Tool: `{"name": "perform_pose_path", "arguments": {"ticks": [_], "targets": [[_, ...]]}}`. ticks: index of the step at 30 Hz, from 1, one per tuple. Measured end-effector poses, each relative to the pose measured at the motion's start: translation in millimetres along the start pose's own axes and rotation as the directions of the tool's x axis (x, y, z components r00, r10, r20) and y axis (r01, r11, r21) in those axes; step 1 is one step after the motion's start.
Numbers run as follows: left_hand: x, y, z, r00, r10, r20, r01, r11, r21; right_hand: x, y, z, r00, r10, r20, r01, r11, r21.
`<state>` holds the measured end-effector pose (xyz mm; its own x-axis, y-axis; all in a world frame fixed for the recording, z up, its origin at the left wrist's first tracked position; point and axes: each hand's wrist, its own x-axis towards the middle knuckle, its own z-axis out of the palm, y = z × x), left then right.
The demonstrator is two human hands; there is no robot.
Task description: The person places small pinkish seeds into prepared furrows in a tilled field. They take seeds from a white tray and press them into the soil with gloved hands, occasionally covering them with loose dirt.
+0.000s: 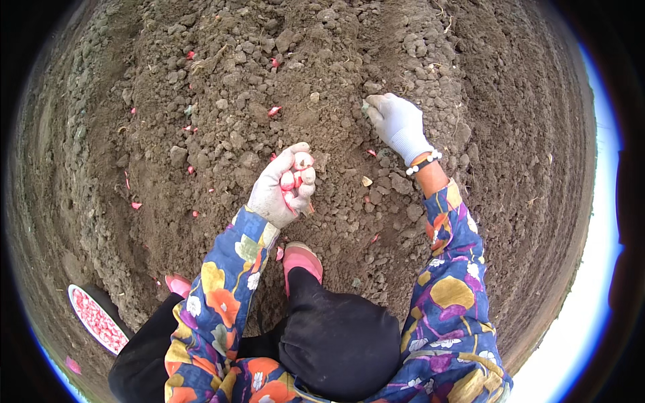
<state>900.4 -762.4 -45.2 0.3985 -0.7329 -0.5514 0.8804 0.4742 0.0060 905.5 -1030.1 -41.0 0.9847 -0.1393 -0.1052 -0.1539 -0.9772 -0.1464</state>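
Observation:
My left hand (274,189), in a soil-stained white knit glove, is curled around several pink-stained cloves (287,180) that look like garlic. They show between the thumb and the bent fingers, a little above the ground. Farther right and forward, my right hand (395,121), also gloved, reaches down to the loose soil (342,90). Its fingertips are pinched together at the surface, and whether anything is between them is hidden. One pink clove (371,152) lies on the soil just below that hand. Another clove (274,111) rests beyond my left hand.
A white-rimmed container (95,320) full of pink cloves stands at the lower left, beside my leg. More cloves lie scattered in rows, such as a clove (136,205) at the left. My pink shoe (302,262) is on the cloddy soil. Furrows run along the right side.

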Motion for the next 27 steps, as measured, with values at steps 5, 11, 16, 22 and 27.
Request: {"name": "perform_pose_path", "arguments": {"ticks": [5,11,16,22,27], "targets": [[4.5,-1.8,15.2,0.994,0.109,-0.026,-0.092,0.927,0.365,-56.9,-64.8,-17.2,0.963,-0.161,0.218,-0.136,0.407,0.903],[25.3,-19.2,35.3,0.989,0.134,-0.062,-0.057,0.731,0.680,-75.8,-59.1,-19.8,0.932,0.055,0.357,-0.353,0.354,0.866],[44.0,-15.9,41.2,0.953,0.287,-0.096,-0.141,0.702,0.698,-35.1,-39.9,-10.5,0.989,0.143,-0.030,-0.075,0.671,0.737],[38.3,19.4,25.9,0.984,0.149,-0.099,-0.142,0.987,0.080,116.3,41.9,4.7,0.984,-0.136,-0.114,0.082,0.918,-0.387],[37.0,25.0,24.3,0.989,0.111,0.093,-0.094,0.980,-0.175,155.1,51.2,35.0,0.940,-0.331,0.080,0.301,0.698,-0.649]]}}
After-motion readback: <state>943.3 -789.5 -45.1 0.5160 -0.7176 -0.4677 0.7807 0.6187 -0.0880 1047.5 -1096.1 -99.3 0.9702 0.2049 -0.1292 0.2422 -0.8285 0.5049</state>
